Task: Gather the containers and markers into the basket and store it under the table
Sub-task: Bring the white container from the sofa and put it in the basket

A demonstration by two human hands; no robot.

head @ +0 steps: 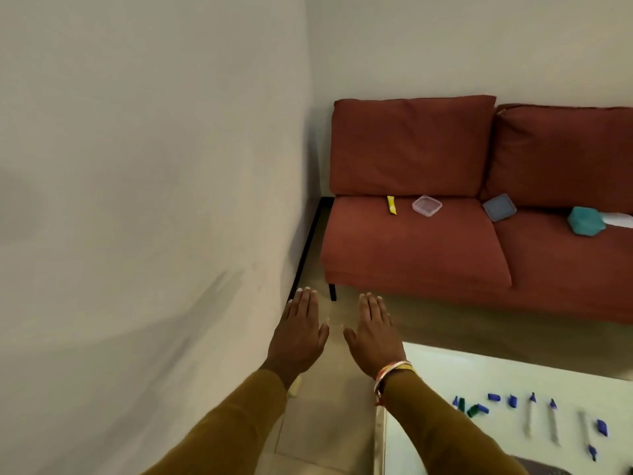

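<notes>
**Two flat hands, things waiting on the sofa and table**

Head camera: Both hands are held out over the pale tiled floor (325, 423), palms down. The left hand (301, 334) has straight fingers kept close together and holds nothing. The right hand (373, 337) looks the same, flat and holding nothing. The two hands are side by side, near each other but not touching. Both arms wear mustard-brown sleeves (239, 423), and the right wrist has orange and white bangles (390, 371).

Past the hands stands a long red cloth sofa (411, 255). On its seat lie a short yellow marker (391, 204) and, just beside it, a small clear square plastic box (426, 205). Further right are a flat grey-blue square box (499, 207) and a teal six-sided box (585, 222), with a white thing (618, 219) touching it.

At the lower right is a white table (445, 371). On it lie little blue marker caps (494, 397), green caps (473, 410) and thin clear marker tubes (553, 423), spread apart.
</notes>
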